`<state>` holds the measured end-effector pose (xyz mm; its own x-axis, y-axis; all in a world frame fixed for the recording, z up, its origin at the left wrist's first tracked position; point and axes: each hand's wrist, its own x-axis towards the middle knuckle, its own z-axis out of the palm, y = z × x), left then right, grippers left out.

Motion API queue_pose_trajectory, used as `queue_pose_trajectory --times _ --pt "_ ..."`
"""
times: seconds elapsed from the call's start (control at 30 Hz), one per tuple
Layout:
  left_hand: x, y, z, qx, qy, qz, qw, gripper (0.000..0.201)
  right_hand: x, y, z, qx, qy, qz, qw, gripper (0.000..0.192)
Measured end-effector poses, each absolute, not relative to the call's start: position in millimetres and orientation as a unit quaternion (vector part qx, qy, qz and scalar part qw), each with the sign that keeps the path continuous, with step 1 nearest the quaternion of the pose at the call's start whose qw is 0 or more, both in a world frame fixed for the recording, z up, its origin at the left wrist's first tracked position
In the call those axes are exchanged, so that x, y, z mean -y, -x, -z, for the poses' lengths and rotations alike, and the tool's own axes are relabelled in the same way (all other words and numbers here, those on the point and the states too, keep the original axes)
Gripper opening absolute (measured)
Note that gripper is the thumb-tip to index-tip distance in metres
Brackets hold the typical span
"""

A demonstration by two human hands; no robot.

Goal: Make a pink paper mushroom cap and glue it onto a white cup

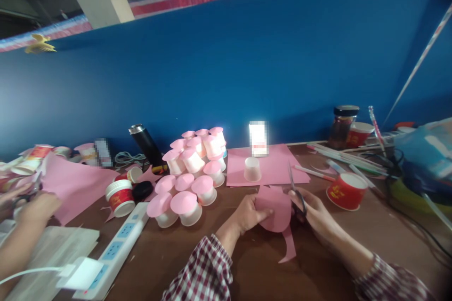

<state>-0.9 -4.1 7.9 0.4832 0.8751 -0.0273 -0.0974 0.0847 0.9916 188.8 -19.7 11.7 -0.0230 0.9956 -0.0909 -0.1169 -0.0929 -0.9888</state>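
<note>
Between thumb and fingers, my left hand point(247, 215) grips a piece of pink paper point(273, 211) with a rounded lower edge. A curled strip of the same paper point(289, 247) dangles from its lower right. My right hand point(316, 214) has its fingers around the dark handles of a pair of scissors point(300, 202), whose blades point up beside the paper's right edge. Just beyond the hands stands a white paper cup point(253, 169), upside down, by a stack of pink sheets point(236, 162). To the left are several white cups topped with pink paper cones point(184, 202).
A white power strip point(116, 249) with a plugged-in charger lies at left. Another person's hand point(38, 209) works with scissors near a pink sheet point(76, 183) at far left. Red paper cups point(348, 191), a dark-lidded jar point(342, 127), straws and a black flask point(144, 143) stand about.
</note>
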Motion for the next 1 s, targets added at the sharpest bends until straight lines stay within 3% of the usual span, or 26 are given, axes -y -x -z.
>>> queue_pose_trajectory --times 0.27,0.87,1.0 --pt "4.4 2.2 -8.0 -0.371 -0.585 -0.367 0.621 0.038 15.3 -190.8 -14.3 0.467 0.477 -0.485 0.565 0.045" --pt "1.6 -2.7 -1.4 -0.387 -0.576 -0.400 0.598 0.049 11.0 -193.7 -6.1 0.464 0.490 -0.484 0.557 0.051" --pt "7.4 -4.8 -3.9 -0.409 -0.605 -0.408 0.548 0.046 7.7 -196.8 -3.0 0.478 0.495 -0.474 0.550 0.053"
